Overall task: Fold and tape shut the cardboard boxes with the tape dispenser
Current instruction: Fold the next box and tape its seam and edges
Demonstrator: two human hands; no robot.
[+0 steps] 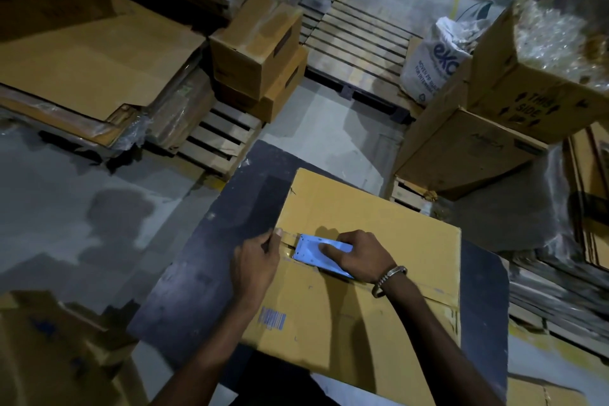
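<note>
Surroundings: two small closed boxes (257, 53) stand stacked at upper centre on a wooden pallet (217, 138); a second, bare pallet (356, 43) lies to their right, with a white printed sack (428, 66) at its right edge. A large open box (540, 76) holding clear plastic wrap fills the upper right; flattened cardboard sheets (89, 53) lie at upper left. Nothing covers the work area.

Task items: one cardboard box (369, 290) lies flaps-closed on a dark table (211, 273) in the lower centre of the frame. It is plain brown, with a blue printed barcode near its left side and a centre seam running left to right. One blue tape dispenser (316, 254) rests on that seam near the box's left edge.

Hands: the right hand (359, 254) grips the dispenser, fingers curled over its top; a metal bracelet (389, 280) circles the wrist. The left hand (257, 260) sits at the box's left edge, thumb pressing the tape end (286, 236) onto the seam, fingers curled down the side.
</note>
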